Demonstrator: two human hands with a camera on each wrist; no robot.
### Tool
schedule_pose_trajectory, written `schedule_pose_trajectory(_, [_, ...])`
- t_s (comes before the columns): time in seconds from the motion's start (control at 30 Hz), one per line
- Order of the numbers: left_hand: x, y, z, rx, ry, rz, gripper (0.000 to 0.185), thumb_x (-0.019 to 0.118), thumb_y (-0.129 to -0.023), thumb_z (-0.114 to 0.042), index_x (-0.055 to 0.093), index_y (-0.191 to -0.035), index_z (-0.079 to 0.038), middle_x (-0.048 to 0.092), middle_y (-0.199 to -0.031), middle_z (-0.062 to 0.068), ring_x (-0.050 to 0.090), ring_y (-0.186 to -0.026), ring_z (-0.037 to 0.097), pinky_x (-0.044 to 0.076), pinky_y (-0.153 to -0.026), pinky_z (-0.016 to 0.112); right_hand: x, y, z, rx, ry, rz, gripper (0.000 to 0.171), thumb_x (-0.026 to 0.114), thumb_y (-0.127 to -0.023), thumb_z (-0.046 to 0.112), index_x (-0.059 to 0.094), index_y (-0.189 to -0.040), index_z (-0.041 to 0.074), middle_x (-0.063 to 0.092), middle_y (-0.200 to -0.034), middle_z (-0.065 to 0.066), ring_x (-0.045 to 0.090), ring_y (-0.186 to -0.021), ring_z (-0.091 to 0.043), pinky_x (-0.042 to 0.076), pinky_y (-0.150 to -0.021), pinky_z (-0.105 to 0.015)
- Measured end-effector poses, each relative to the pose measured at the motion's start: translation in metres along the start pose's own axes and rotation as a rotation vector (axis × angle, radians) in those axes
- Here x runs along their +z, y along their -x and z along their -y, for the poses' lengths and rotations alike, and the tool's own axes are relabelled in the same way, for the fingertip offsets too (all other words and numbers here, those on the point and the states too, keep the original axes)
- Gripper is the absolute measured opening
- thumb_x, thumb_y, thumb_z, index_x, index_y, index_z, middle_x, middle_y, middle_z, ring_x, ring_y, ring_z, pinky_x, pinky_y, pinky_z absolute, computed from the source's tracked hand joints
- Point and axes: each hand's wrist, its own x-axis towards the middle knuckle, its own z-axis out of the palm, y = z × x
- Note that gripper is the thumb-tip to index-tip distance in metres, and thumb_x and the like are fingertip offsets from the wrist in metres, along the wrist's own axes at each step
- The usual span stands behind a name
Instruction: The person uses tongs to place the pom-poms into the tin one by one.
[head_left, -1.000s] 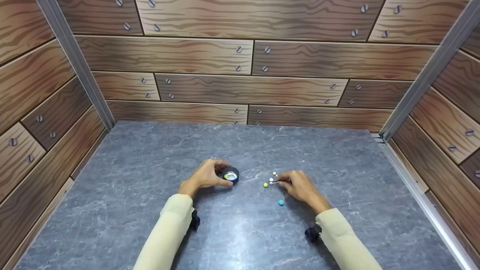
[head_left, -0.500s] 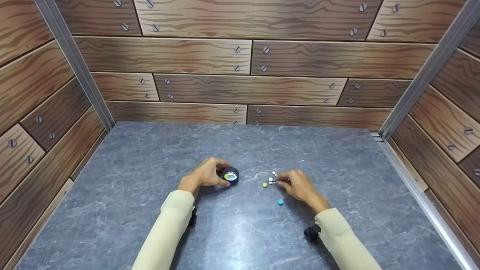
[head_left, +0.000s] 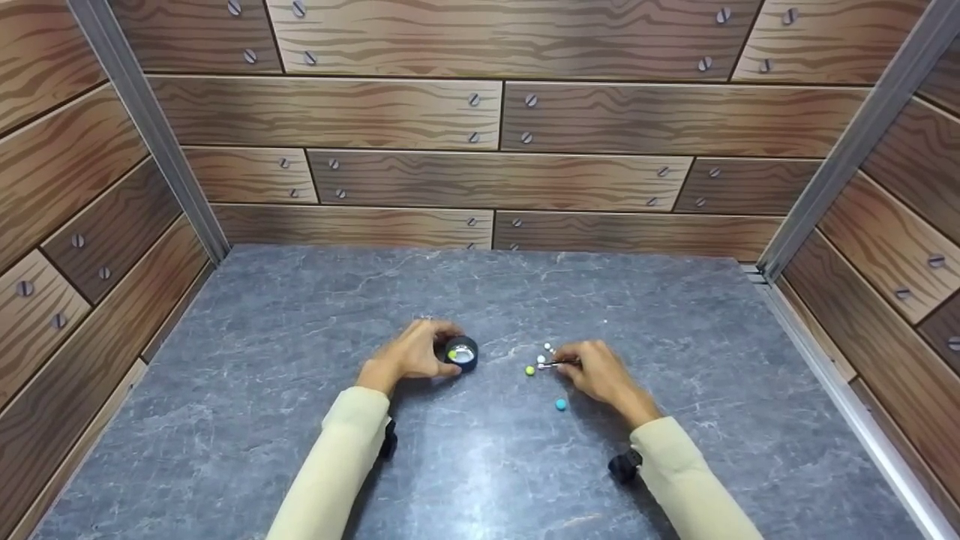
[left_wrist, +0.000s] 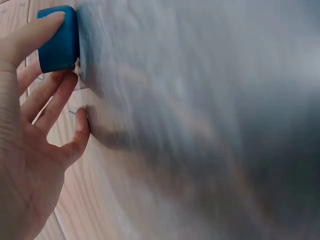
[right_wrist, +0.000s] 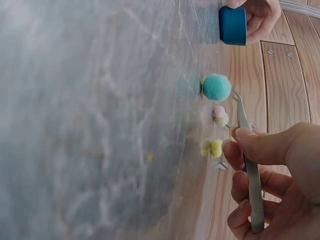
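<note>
My left hand (head_left: 416, 351) grips a small round dark blue cup (head_left: 472, 364) between thumb and fingers. The cup stands on the table, its shiny inside facing up, with a yellow-green ball (head_left: 452, 354) in it. In the left wrist view the thumb lies against the blue cup (left_wrist: 60, 47). My right hand (head_left: 598, 373) pinches bent-tip metal tweezers (right_wrist: 254, 195). Their tips are beside small white pom-poms (head_left: 541, 360); whether they hold one I cannot tell. Close by lie a yellow-green pom-pom (head_left: 530, 370) and a teal pom-pom (right_wrist: 216, 87), which overlaps the tips in the right wrist view.
The grey marbled table (head_left: 337, 285) reflects light near its front. Wood-patterned walls (head_left: 420, 176) enclose it at the back and both sides. Metal profiles (head_left: 161, 135) run up the corners, and a metal rail (head_left: 847, 401) follows the right edge.
</note>
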Motion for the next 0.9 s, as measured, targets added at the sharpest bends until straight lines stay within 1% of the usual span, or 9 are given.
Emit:
schedule_pose_trajectory(0.1, [0.0010, 0.0000, 0.0008, 0.017, -0.005, -0.011, 0.057, 0.088, -0.075, -0.024, 0.069, -0.126, -0.006, 0.076, -0.120, 0.010, 0.071, -0.113, 0.024, 0.055, -0.104, 0.041, -0.0004, 0.0001, -0.0003, -0.011, -0.010, 0.000, 0.012, 0.073, -0.090, 0.001, 0.080, -0.099, 0.005, 0.080, -0.096, -0.010, 0.075, -0.088, -0.026, 0.060, -0.078, -0.048])
schedule_pose_trajectory(0.2, [0.0010, -0.0001, 0.0008, 0.020, -0.003, -0.013, 0.057, 0.088, -0.074, -0.023, 0.070, -0.126, -0.006, 0.076, -0.120, 0.010, 0.071, -0.113, 0.024, 0.055, -0.104, 0.041, -0.0006, 0.0002, -0.0006, -0.018, -0.020, 0.002, 0.012, 0.073, -0.090, 0.001, 0.079, -0.099, 0.004, 0.080, -0.096, -0.011, 0.075, -0.089, -0.026, 0.060, -0.078, -0.048])
schedule_pose_trajectory(0.6, [0.0013, -0.0007, 0.0011, 0.020, -0.002, -0.009, 0.059, 0.089, -0.074, -0.023, 0.070, -0.126, -0.006, 0.076, -0.121, 0.010, 0.071, -0.114, 0.025, 0.054, -0.106, 0.042, 0.0010, 0.0005, 0.0002, 0.011, -0.004, -0.002, 0.013, 0.074, -0.090, 0.003, 0.081, -0.100, 0.007, 0.081, -0.100, -0.011, 0.076, -0.095, -0.030, 0.060, -0.084, -0.051])
schedule_pose_trajectory(0.9, [0.0008, -0.0008, 0.0014, 0.017, 0.015, -0.010, 0.059, 0.089, -0.073, -0.022, 0.070, -0.127, -0.005, 0.076, -0.120, 0.011, 0.071, -0.113, 0.025, 0.054, -0.105, 0.044, 0.0009, -0.0020, 0.0040, 0.048, -0.001, 0.004, 0.014, 0.074, -0.090, 0.006, 0.081, -0.102, 0.008, 0.081, -0.102, -0.010, 0.073, -0.091, -0.024, 0.058, -0.082, -0.051])
